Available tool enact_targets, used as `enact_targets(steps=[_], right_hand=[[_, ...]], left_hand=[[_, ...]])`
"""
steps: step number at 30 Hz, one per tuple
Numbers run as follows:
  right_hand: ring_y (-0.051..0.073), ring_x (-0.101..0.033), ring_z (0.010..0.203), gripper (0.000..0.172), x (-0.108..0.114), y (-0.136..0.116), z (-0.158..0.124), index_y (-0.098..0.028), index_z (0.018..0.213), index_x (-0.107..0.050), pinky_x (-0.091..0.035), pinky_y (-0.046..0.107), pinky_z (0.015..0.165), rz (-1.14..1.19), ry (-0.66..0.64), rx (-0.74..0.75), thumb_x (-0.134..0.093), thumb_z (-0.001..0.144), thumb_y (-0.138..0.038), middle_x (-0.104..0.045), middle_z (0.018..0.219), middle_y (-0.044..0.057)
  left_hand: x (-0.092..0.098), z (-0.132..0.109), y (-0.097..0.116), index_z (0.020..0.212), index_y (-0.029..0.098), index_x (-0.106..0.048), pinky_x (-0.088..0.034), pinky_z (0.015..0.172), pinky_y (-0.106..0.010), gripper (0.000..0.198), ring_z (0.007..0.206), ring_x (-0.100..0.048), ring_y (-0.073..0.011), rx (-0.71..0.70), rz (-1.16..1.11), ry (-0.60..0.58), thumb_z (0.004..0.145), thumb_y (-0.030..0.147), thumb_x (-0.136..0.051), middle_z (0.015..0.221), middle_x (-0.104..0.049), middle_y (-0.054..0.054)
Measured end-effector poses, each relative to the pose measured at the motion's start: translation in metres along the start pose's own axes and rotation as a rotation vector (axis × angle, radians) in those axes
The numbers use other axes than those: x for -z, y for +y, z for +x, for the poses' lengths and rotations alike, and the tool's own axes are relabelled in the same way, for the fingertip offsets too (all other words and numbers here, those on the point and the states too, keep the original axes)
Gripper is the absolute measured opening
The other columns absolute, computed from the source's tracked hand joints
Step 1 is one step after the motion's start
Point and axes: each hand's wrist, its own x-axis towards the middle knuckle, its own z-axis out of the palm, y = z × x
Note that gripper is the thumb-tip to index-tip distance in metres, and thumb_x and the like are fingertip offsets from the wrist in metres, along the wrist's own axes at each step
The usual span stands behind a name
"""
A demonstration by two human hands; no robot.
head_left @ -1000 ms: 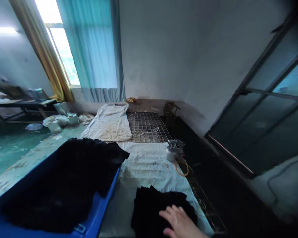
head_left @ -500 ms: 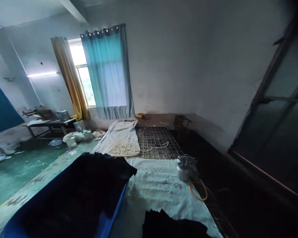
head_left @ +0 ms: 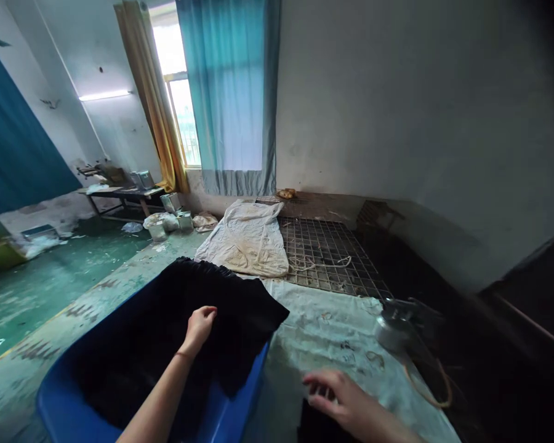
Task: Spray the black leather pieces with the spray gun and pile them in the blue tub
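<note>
Black cloth (head_left: pixel 166 320) fills most of a blue tub (head_left: pixel 69 412), and one flap hangs over the tub's right side. Above this cloth, my left hand (head_left: pixel 200 329) is closed in a pinch, its fingertips against the black material. My right hand (head_left: pixel 335 397) is slightly blurred, with fingers curled but apart and nothing seen between them. Just beneath it lies a second piece of black cloth (head_left: pixel 321 424) on a pale sheet (head_left: pixel 305 326).
A metal spray cup (head_left: pixel 392 329) with an orange hose stands at the sheet's right edge. Beyond are a stained white cloth (head_left: pixel 253 240) and a wire mesh (head_left: pixel 327 249). A cluttered table (head_left: pixel 120 194) stands by the far-left wall.
Both of my hands have come into view, the left over the tub and the right over the nearer black cloth. The camera view has turned left and downward.
</note>
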Motion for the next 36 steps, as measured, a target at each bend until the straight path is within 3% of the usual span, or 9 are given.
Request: enact_targets(steps=[4,8,11,16,20,23,28,32,36], right_hand=[[0.018,-0.065,0.081,0.024,-0.01,-0.025,0.116,-0.019,0.098,-0.07,-0.05,0.027,0.073,0.117,0.041,0.027,-0.055,0.082,-0.03,-0.071,0.089,0.005],[0.017,-0.064,0.078,0.022,-0.023,-0.021,0.198,-0.018,0.092,-0.07,-0.051,0.029,0.074,0.149,0.097,0.016,-0.056,0.082,-0.031,-0.071,0.087,0.005],[0.018,-0.064,0.075,0.026,-0.032,-0.005,0.247,-0.017,0.097,-0.068,-0.053,0.03,0.068,0.267,0.152,-0.096,-0.054,0.083,-0.035,-0.07,0.084,0.004],[0.017,-0.064,0.078,0.026,-0.032,0.007,0.34,-0.016,0.1,-0.068,-0.054,0.031,0.07,0.226,0.308,-0.19,-0.048,0.086,-0.026,-0.07,0.091,0.006],[0.016,-0.063,0.081,0.022,-0.02,-0.003,0.41,-0.015,0.091,-0.072,-0.049,0.028,0.079,-0.016,0.171,-0.11,-0.053,0.08,-0.012,-0.071,0.088,0.005],[0.013,-0.06,0.081,0.033,-0.015,-0.011,0.442,-0.015,0.089,-0.074,-0.046,0.025,0.078,-0.139,-0.056,0.057,-0.048,0.076,0.0,-0.067,0.089,0.003],[0.015,-0.053,0.094,0.046,-0.01,-0.018,0.46,-0.023,0.096,-0.074,-0.042,0.029,0.088,-0.442,-0.367,0.486,-0.047,0.071,0.005,-0.056,0.103,0.005],[0.018,-0.051,0.099,0.03,0.002,-0.022,0.468,-0.02,0.089,-0.072,-0.04,0.03,0.091,-0.53,-0.407,0.649,-0.058,0.071,-0.001,-0.059,0.105,0.005],[0.015,-0.054,0.091,0.024,0.01,-0.018,0.468,-0.019,0.084,-0.069,-0.04,0.028,0.089,-0.48,-0.372,0.679,-0.057,0.072,-0.002,-0.068,0.096,0.002]], left_hand=[[-0.063,0.062,-0.065,0.088,0.012,-0.065,-0.048,0.055,-0.027,0.017,0.07,-0.066,-0.0202,0.043,0.165,-0.06,0.085,0.017,-0.049,0.075,-0.067,-0.007],[-0.101,0.077,-0.095,0.094,0.009,-0.062,-0.047,0.059,-0.03,0.025,0.079,-0.063,-0.0248,0.043,0.302,-0.149,0.083,0.032,-0.056,0.083,-0.065,-0.009],[-0.12,0.062,-0.095,0.091,0.013,-0.063,-0.046,0.064,-0.026,0.016,0.077,-0.061,-0.0192,0.018,0.288,-0.233,0.086,0.019,-0.049,0.083,-0.063,-0.006],[-0.144,0.038,-0.066,0.092,0.017,-0.064,-0.046,0.068,-0.026,0.032,0.074,-0.057,-0.0155,-0.098,0.42,-0.367,0.083,0.001,-0.038,0.083,-0.06,-0.005],[-0.146,0.041,-0.058,0.097,0.016,-0.066,-0.048,0.074,-0.033,0.032,0.076,-0.056,-0.0194,-0.112,0.389,-0.311,0.084,0.003,-0.04,0.08,-0.059,-0.006],[-0.141,0.044,-0.066,0.101,0.017,-0.065,-0.05,0.076,-0.034,0.032,0.079,-0.057,-0.0202,-0.052,0.218,-0.262,0.085,0.005,-0.04,0.08,-0.058,-0.006],[-0.13,0.051,-0.088,0.107,0.018,-0.062,-0.052,0.065,-0.028,0.034,0.07,-0.057,-0.0148,0.067,-0.137,-0.271,0.085,0.008,-0.039,0.081,-0.055,-0.004],[-0.119,0.067,-0.104,0.108,0.017,-0.063,-0.053,0.067,-0.028,0.032,0.072,-0.059,-0.0144,0.152,-0.281,-0.26,0.084,0.012,-0.042,0.084,-0.056,-0.004],[-0.114,0.081,-0.115,0.106,0.019,-0.064,-0.055,0.075,-0.028,0.031,0.085,-0.063,-0.0162,0.182,-0.33,-0.246,0.084,0.011,-0.044,0.094,-0.062,-0.005]])
